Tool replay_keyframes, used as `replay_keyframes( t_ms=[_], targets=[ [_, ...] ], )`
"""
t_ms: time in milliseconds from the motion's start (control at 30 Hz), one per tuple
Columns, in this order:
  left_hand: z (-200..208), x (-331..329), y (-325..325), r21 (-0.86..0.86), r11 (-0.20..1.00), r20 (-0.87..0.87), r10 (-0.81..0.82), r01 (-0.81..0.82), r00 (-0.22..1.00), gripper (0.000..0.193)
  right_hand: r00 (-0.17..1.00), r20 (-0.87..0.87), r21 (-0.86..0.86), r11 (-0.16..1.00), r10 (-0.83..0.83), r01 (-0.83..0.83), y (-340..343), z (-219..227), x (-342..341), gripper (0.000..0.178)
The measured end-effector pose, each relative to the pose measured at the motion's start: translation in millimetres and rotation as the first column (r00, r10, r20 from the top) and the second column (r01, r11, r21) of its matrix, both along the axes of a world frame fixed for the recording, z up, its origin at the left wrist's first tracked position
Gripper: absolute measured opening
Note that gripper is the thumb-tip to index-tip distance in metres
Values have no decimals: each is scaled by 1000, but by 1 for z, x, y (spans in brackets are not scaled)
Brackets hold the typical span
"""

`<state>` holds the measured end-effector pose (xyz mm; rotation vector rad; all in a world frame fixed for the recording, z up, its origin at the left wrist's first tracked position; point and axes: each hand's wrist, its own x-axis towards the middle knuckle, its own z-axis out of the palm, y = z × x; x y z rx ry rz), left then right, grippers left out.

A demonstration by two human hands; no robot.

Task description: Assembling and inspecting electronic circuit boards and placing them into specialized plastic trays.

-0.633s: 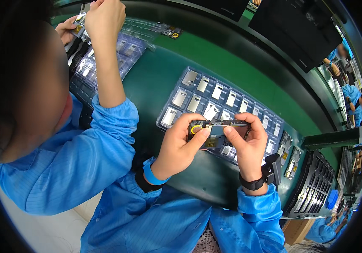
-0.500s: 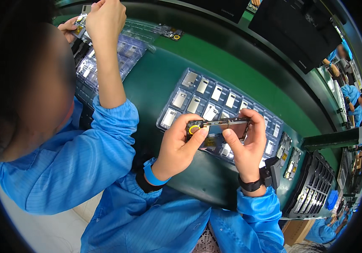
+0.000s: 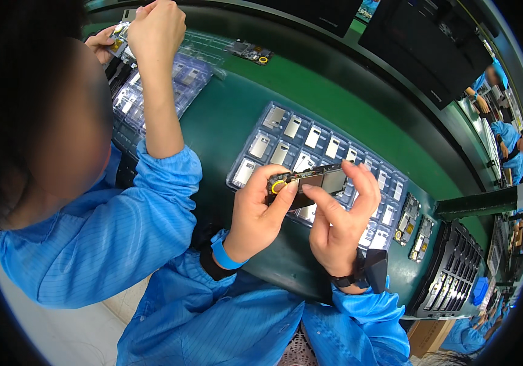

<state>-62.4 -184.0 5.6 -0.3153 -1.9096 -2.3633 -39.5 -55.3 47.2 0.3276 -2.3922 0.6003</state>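
Observation:
A dark circuit board [image 3: 314, 180] with a yellow ring at its left end and flat metal plates on its face is held over the tray. My left hand [image 3: 254, 213] pinches the ringed end between thumb and fingers. At the other end, my right hand [image 3: 345, 222] has its index finger on the upper edge and its thumb against the board's face. Beneath both hands lies a clear plastic tray [image 3: 272, 138], its compartments holding silvery metal plates [image 3: 293, 126]. My hands hide part of the tray.
Two circuit boards [image 3: 406, 219] lie right of the tray, beside a black slotted rack [image 3: 456, 256] and a blue object [image 3: 480, 290]. Another board [image 3: 251, 51] rests farther back. At left, a co-worker's hand [image 3: 157, 33] and blue sleeve [image 3: 103, 238] are close by, near another clear tray [image 3: 191, 70].
My right hand has shifted left and lower, its thumb sliding along the board toward my left thumb. The board has tilted, showing more of its plated face. My left hand stays nearly in place.

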Motion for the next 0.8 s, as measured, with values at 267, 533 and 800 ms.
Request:
replay_keyframes(
  t_ms=[267,533,800],
  targets=[
    [6,2,0,-138,988,-68,59,-68,996,18,1000,-4,-16,1000,8,-8,-6,-4,-1,33],
    [9,4,1,-184,980,-103,57,-75,993,19,1000,8,-47,999,19,-18,-7,-3,-1,33],
    [9,5,4,60,998,62,-36,32,997,20,1000,-15,-41,999,-28,27,5,-3,-3,29]
  ],
)
